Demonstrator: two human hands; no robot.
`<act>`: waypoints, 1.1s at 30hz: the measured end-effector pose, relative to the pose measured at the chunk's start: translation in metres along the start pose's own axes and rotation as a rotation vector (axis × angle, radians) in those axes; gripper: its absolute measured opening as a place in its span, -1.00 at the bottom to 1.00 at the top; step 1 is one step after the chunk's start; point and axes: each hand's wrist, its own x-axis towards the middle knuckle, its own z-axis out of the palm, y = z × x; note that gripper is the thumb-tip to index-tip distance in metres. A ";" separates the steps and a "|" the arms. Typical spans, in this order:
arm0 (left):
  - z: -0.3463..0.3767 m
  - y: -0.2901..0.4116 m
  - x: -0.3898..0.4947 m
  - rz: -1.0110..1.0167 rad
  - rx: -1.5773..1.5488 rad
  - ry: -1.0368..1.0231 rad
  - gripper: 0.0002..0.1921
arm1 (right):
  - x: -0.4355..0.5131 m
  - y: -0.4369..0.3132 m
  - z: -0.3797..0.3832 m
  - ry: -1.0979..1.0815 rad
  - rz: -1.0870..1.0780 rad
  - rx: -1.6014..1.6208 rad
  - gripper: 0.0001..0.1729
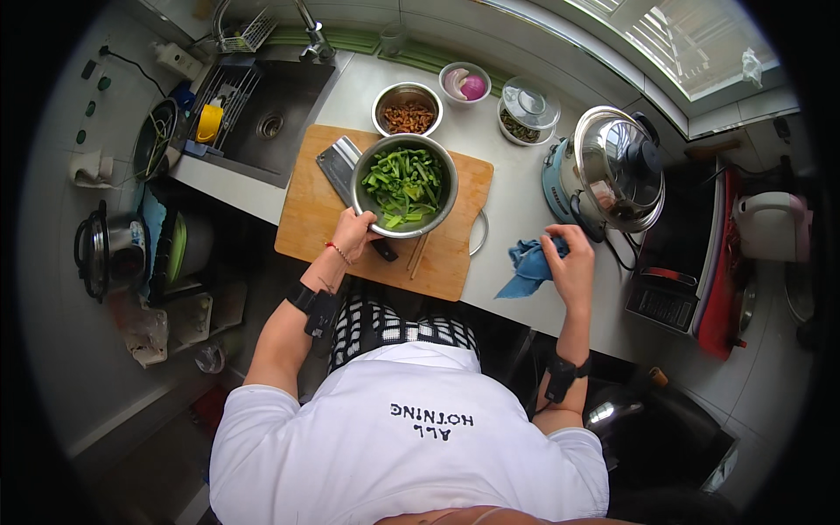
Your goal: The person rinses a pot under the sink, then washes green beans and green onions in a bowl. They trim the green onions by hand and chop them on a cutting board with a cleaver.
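Note:
My left hand [354,234] grips the near-left rim of a steel bowl [451,197] over a wooden cutting board [302,216]. Cut green vegetables [403,184] lie in the bowl. Partly under the bowl is a cleaver [336,172], its black handle showing on the near side. A pair of wooden chopsticks [417,254] rests on the board, also partly hidden by the bowl. On the right, my right hand [571,256] has its fingers on a crumpled blue cloth [528,269] at the counter. Whether the cloth is lifted is hard to tell.
Behind the board stand a steel bowl of brown pieces [408,119], a bowl with cut onion [466,84] and a lidded tub [525,121]. A lidded electric pot [564,177] stands at the right, near a microwave oven [676,262]. The sink [289,98] is at the left.

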 end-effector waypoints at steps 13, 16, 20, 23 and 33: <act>-0.118 0.071 0.009 0.243 0.022 -0.051 -0.85 | 0.069 -0.224 0.288 0.138 -0.073 -0.073 -0.32; -0.163 0.098 0.025 0.232 0.051 -0.050 -0.82 | 0.066 -0.262 0.344 -0.050 -0.212 -0.129 -0.40; -0.209 0.125 0.029 0.136 0.004 -0.051 -0.76 | 0.060 -0.277 0.372 -0.136 -0.204 -0.023 -0.54; -0.222 0.129 0.030 0.230 0.026 -0.004 -0.74 | 0.086 -0.271 0.392 0.081 0.001 0.226 -0.45; -0.231 0.135 0.048 0.425 0.105 0.195 -0.73 | 0.121 -0.302 0.483 0.056 0.116 0.376 -0.38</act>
